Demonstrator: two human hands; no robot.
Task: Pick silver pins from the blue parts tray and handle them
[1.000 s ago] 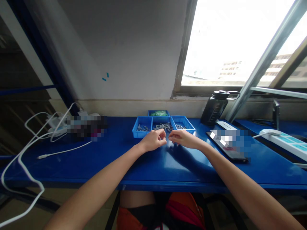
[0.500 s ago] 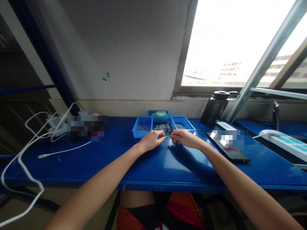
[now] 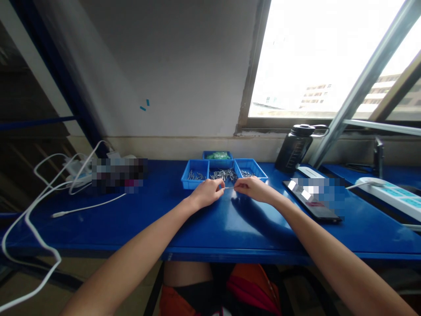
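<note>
My left hand and my right hand face each other above the blue table, just in front of the bins. Thumb and fingers are pinched on both. A thin, silvery, pin-like piece spans the small gap between them, one end at each pinch. Its exact kind is too small to make out. Behind my left hand is a blue bin with slim metal pieces; another blue bin with similar pieces stands behind my right hand. Between these, a heap of metal pieces lies in a middle bin, partly hidden by my hands.
A small blue bin with a green packet stands against the wall. To the right are a black bottle, a dark flat device and a white power strip. White cables trail over the left side.
My fingertips have shifted slightly, and the right-hand fingers are drawn closer together. The thin piece now shows more plainly, stretched straight between both hands.
</note>
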